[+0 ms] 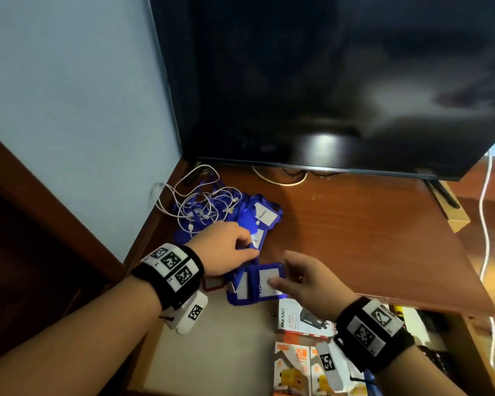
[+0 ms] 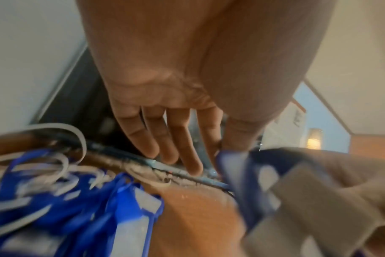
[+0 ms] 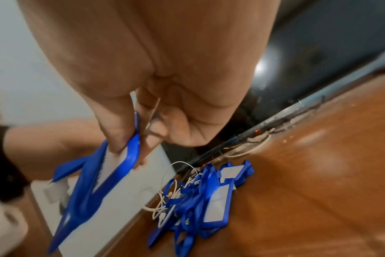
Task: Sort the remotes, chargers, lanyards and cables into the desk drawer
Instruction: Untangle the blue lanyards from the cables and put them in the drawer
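A tangle of blue lanyards with badge holders point(image 1: 257, 212) and white cables point(image 1: 189, 195) lies at the desk's back left corner, also seen as the pile point(image 3: 204, 189) in the right wrist view. My left hand point(image 1: 249, 247) pinches the edge of one blue badge holder point(image 1: 256, 240) at the pile's near side; thumb and forefinger meet on the blue strap point(image 2: 226, 161). My right hand point(image 1: 277, 278) pinches two blue badge holders point(image 1: 249, 287) over the open drawer's point(image 1: 226, 338) back edge, thumb on the white card point(image 3: 112, 158).
A big black TV point(image 1: 326, 81) stands over the wooden desk top point(image 1: 355, 230). In the drawer lie charger boxes point(image 1: 292, 367), a grey box point(image 1: 297, 315) and a red-edged badge holder point(image 1: 212, 282). A cardboard box point(image 1: 455, 215) sits at the desk's right end.
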The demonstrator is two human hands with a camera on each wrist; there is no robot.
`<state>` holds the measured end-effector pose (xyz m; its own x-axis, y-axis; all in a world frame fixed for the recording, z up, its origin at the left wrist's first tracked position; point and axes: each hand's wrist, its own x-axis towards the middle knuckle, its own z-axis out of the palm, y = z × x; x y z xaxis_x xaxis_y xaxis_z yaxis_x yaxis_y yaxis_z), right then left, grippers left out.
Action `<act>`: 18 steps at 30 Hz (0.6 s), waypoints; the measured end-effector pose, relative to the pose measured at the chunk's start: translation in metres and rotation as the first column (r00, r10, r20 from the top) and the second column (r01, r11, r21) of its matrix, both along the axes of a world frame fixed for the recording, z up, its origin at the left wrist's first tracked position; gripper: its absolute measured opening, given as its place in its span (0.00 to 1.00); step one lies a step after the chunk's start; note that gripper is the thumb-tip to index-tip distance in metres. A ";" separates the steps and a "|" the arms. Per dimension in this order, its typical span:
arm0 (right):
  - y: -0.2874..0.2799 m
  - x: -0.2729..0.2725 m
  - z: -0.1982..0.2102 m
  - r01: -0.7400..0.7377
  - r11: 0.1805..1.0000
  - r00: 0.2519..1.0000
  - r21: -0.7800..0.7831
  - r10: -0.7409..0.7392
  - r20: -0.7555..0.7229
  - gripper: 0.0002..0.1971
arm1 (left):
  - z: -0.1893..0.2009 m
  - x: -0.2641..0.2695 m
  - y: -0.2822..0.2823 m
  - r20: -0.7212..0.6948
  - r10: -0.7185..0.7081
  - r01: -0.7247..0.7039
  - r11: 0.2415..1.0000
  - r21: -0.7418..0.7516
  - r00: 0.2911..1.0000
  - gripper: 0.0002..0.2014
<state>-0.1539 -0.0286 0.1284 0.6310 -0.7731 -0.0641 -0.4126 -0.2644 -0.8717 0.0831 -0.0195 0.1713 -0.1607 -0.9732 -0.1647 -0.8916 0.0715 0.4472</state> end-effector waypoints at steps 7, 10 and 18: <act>0.008 -0.004 -0.006 0.018 0.931 0.942 0.364 -0.138 0.307 0.08 | -0.024 0.000 0.022 -0.733 0.588 -0.140 0.803 0.579 0.342 0.12; 0.013 0.005 -0.012 0.020 0.889 0.882 0.458 -0.231 0.410 0.11 | -0.024 -0.009 0.029 -0.788 0.613 -0.088 0.789 0.608 0.061 0.06; 0.018 0.027 -0.009 0.082 0.752 0.768 0.654 -0.466 0.440 0.12 | -0.033 -0.018 0.034 -0.777 0.552 -0.010 0.814 0.581 -0.302 0.18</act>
<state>-0.1267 -0.0105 0.1199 0.4621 -0.8457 -0.2671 0.2160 0.3994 -0.8910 0.0647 0.0141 0.1379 -0.0991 -0.9105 -0.4014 0.6948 -0.3521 0.6271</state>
